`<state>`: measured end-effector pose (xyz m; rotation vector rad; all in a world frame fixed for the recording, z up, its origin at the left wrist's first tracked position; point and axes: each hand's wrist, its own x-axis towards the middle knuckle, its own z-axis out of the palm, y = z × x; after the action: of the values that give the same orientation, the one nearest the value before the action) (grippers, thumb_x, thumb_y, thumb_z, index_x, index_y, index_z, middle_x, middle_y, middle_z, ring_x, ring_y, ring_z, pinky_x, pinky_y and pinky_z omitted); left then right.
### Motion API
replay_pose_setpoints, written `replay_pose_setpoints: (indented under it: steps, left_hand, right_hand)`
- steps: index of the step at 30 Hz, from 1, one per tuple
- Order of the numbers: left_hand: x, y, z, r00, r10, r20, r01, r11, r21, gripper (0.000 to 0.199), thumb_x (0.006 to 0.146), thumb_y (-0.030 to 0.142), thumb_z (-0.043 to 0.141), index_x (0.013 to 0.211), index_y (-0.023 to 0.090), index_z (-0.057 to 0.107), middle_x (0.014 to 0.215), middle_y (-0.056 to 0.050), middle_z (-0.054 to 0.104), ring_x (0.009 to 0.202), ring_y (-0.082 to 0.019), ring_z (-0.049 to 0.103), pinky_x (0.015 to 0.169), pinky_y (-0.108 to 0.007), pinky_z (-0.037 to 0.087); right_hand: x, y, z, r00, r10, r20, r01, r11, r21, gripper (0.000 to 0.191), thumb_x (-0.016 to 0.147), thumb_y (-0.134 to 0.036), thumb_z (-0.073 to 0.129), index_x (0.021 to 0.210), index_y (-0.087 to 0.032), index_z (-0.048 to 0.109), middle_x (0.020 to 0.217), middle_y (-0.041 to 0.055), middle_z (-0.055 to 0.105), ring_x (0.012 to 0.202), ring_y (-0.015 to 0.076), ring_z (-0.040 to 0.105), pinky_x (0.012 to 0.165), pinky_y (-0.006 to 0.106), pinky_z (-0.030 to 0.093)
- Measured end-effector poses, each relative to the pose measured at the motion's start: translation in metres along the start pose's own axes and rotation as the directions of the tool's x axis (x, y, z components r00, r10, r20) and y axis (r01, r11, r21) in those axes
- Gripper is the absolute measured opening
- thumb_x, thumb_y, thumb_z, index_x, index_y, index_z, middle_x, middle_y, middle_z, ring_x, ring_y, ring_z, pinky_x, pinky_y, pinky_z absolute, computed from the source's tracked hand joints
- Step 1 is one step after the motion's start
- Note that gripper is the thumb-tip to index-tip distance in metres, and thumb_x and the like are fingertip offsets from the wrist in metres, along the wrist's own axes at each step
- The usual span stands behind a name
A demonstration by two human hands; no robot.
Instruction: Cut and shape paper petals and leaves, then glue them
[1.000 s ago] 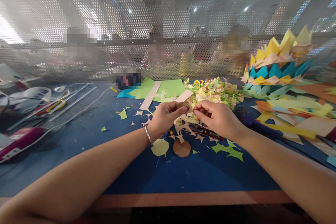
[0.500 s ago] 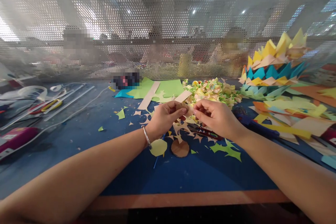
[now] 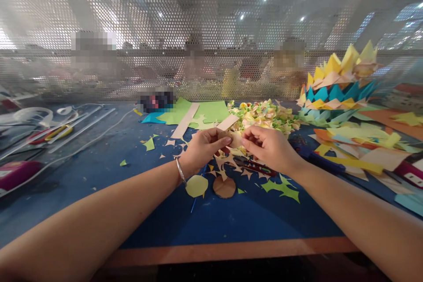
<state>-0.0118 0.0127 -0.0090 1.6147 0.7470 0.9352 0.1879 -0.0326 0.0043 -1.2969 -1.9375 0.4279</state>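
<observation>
Pale paper piece point(image 3: 235, 139) sits between the two hands, above the table point(image 3: 231, 224), its edges partly hidden by fingers. The left hand point(image 3: 205, 146) has thumb and fingers pinched together on one side of it; the right hand point(image 3: 269, 145), curled with thumb against forefinger, pinches the other. Nearer the wearer lie two discs side by side, one yellow paper disc point(image 3: 197, 186) and one brown cardboard disc point(image 3: 224, 187). Beyond the hands are two pale strips, one point(image 3: 185, 121) across a green sheet point(image 3: 213, 110), and one heap of crumpled paper pieces point(image 3: 264, 116).
</observation>
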Motion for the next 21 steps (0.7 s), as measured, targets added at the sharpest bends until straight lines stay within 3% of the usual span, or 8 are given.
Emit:
replay_pose_setpoints:
  steps: [6,21]
  left_hand:
    - [-0.0016,0.0013,0.0004,0.997,0.027,0.067,-0.031,0.997,0.067,0.007,0.086,0.021,0.068,0.083,0.015,0.065,0.077,-0.003,0.071,0.066,-0.01,0.066,0.058,-0.022,0.047]
    - [-0.0012,-0.002,-0.0007,0.997,0.048,0.053,-0.056,0.986,0.156,0.014,0.088,0.028,0.064,0.085,0.015,0.063,0.085,-0.008,0.075,0.064,-0.011,0.067,0.06,-0.023,0.05]
  right_hand:
    - [-0.0001,-0.001,0.001,0.999,-0.036,0.011,0.036,0.999,-0.006,0.018,0.09,-0.034,0.057,0.08,-0.018,0.057,0.064,-0.0026,0.053,0.05,0.008,0.042,0.048,0.024,0.034]
    - [-0.0022,-0.0034,0.0019,0.997,-0.072,-0.004,0.071,0.996,-0.059,0.017,0.091,-0.033,0.057,0.081,-0.019,0.056,0.062,-0.0029,0.053,0.047,0.0071,0.041,0.046,0.024,0.033]
